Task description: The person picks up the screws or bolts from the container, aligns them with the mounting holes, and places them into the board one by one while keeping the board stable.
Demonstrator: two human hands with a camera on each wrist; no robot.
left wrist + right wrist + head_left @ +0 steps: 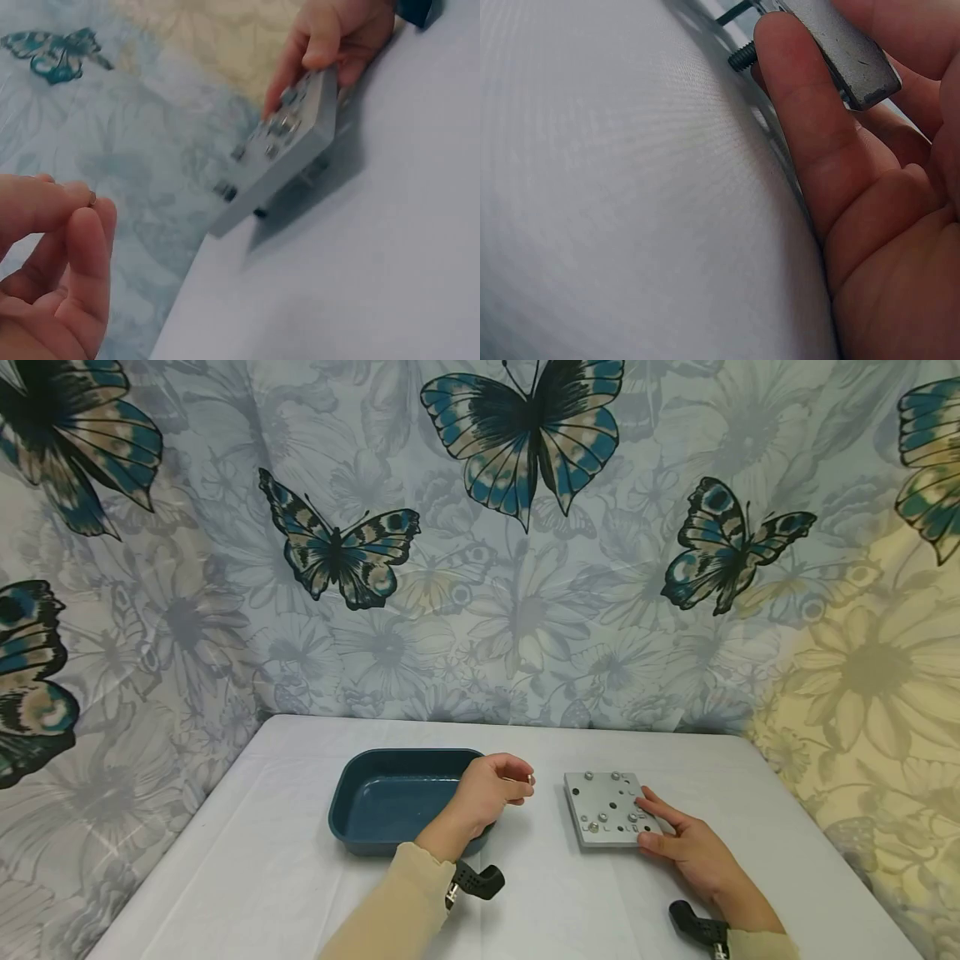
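Note:
A small metal piece, perhaps a screw or nut (92, 198), is pinched between the thumb and fingertips of my left hand (487, 787); most of it is hidden, so I cannot tell its exact kind. That hand is beside the right rim of the blue-green tray. To its right, my right hand (696, 853) grips a square silver metal plate (600, 795) by its right edge, thumb on top and fingers around the side. Several bolt heads and dark holes dot the plate's top. Below it, threaded bolt ends (742, 57) stick out in the right wrist view.
The deep blue-green tray (375, 843) stands on the left half of a table covered by a white cloth (247, 852). Behind the table hangs a floral fabric backdrop (525, 635) with butterflies. Black wrist mounts (480, 882) are worn on both arms.

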